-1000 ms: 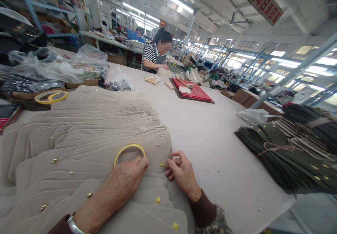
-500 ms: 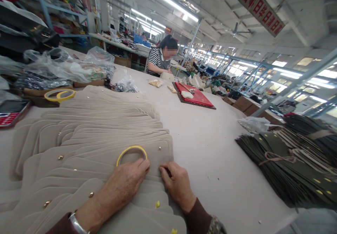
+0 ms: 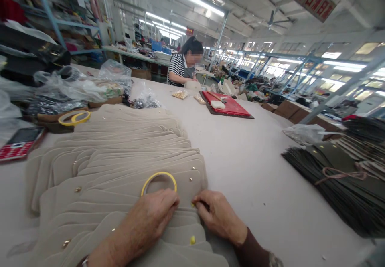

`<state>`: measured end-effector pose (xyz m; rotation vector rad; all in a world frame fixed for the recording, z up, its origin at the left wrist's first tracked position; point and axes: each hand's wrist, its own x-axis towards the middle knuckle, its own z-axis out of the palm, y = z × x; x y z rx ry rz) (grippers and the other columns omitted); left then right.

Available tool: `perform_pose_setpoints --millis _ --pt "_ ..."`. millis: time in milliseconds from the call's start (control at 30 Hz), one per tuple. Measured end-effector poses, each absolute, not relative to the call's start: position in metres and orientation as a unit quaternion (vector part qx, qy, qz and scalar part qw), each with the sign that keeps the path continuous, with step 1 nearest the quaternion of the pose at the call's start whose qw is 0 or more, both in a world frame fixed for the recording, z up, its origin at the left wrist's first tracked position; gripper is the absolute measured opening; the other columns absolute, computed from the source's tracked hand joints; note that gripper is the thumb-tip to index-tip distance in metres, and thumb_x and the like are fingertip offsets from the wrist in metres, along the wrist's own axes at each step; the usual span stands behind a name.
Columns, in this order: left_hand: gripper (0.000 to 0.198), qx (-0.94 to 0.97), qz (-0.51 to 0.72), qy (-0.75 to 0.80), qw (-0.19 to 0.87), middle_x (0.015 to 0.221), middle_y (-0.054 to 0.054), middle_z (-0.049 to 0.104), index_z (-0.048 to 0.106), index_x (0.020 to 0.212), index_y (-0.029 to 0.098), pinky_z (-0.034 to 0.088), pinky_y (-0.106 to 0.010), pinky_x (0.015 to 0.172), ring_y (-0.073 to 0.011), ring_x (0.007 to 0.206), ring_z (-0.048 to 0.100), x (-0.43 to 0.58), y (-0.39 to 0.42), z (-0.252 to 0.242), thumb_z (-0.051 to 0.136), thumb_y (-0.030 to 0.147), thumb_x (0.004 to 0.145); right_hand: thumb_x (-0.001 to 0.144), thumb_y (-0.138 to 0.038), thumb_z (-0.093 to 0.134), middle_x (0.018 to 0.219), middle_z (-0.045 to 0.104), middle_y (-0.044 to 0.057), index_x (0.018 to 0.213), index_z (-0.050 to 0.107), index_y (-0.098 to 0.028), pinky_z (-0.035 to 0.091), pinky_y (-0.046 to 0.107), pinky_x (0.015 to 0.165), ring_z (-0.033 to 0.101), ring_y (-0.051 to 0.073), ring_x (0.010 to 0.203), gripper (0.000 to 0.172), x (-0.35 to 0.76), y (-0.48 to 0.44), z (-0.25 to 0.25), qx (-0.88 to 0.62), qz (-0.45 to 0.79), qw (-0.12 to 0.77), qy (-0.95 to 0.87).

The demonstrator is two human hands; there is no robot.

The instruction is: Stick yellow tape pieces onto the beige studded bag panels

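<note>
Fanned, overlapping beige panels [image 3: 120, 164] with small gold studs cover the table in front of me. My left hand [image 3: 155, 215] rests over them with fingers curled in on a roll of yellow tape [image 3: 159, 175], whose ring stands out beyond the knuckles. At the right edge of the same panels, my right hand [image 3: 218, 215] pinches a tiny piece of yellow tape [image 3: 193, 205] against a panel corner. Another yellow tape piece [image 3: 192, 240] sticks on a panel nearer to me. Part of the roll is hidden behind the left hand.
Dark panels [image 3: 337, 187] tied with cord lie at right. A red board [image 3: 230, 104] and bags of gold fittings [image 3: 179, 94] are farther back, near a seated co-worker [image 3: 183, 66]. At left are a red phone [image 3: 21, 142], plastic bags [image 3: 75, 84] and another tape roll [image 3: 74, 117].
The view has shifted, so most table things appear farther right. My right fingertips now show a yellow tape piece at the panel edge. My left hand stays by the tape roll.
</note>
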<state>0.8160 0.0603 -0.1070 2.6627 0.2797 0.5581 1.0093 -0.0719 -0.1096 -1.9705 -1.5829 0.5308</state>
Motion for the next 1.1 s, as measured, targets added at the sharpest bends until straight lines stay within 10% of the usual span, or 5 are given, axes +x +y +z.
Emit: perform_pose_setpoints --millis 400,1100 --pt "0.042 0.929 0.345 0.047 0.13 0.086 -0.002 0.075 0.033 0.144 0.017 0.052 -0.015 0.061 -0.0097 0.067 0.07 0.812 0.063 -0.108 0.035 0.021 0.102 0.085 -0.014 0.058 0.081 0.07 0.003 0.095 0.07 -0.018 0.05 0.023 0.069 0.064 0.014 0.07 0.015 0.997 -0.058 -0.097 -0.631 0.138 0.46 -0.609" --pt "0.023 0.939 0.328 0.066 0.083 0.066 0.003 0.062 0.05 0.094 0.023 0.046 -0.022 0.05 -0.0131 0.055 0.064 0.819 0.056 -0.1 0.029 0.021 0.103 0.081 -0.007 0.05 0.064 0.064 0.002 0.078 0.062 -0.019 0.047 0.025 0.058 0.06 0.015 0.059 0.017 0.971 -0.046 -0.102 -0.576 -0.098 0.457 -0.671"
